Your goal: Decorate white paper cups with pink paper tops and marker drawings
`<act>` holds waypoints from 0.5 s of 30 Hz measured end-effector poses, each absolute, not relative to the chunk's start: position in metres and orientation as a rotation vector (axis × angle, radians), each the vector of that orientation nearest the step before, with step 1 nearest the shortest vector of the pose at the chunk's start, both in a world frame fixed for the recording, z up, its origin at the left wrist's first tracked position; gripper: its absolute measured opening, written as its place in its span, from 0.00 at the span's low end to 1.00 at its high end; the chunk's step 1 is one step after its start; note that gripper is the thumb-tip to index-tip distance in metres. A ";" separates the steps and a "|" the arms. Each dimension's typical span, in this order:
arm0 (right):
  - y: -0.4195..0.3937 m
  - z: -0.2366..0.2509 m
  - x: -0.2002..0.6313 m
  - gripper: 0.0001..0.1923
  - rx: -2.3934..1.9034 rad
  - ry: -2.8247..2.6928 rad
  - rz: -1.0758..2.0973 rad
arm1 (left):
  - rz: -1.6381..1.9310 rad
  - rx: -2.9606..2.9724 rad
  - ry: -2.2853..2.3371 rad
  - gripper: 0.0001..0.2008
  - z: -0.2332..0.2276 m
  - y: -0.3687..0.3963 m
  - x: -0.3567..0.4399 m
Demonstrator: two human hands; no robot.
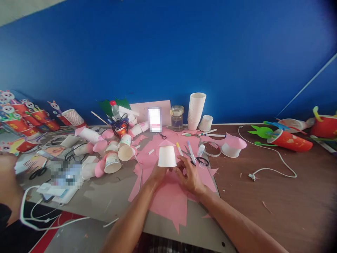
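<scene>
Head view, upturned white paper cup (166,156) between both hands (158,173).
</scene>
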State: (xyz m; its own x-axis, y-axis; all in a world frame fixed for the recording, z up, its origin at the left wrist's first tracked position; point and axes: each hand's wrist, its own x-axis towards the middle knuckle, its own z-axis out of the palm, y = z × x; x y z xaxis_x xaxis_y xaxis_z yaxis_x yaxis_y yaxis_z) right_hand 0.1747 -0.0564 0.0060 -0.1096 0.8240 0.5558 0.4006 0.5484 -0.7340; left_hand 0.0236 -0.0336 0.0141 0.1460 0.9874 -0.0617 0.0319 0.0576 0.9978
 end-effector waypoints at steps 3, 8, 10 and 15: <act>-0.057 0.006 0.174 0.21 -1.086 -1.726 0.465 | 0.952 1.396 1.193 0.09 0.017 -0.034 0.025; -0.053 0.005 0.177 0.19 -1.183 -1.659 0.287 | 0.928 1.367 1.094 0.10 0.028 -0.035 0.031; -0.050 0.005 0.180 0.19 -1.207 -1.658 0.190 | 0.894 1.353 1.011 0.08 0.032 -0.038 0.031; -0.042 0.011 0.189 0.19 -1.242 -1.683 -0.078 | 0.867 1.152 0.606 0.24 0.034 -0.040 0.025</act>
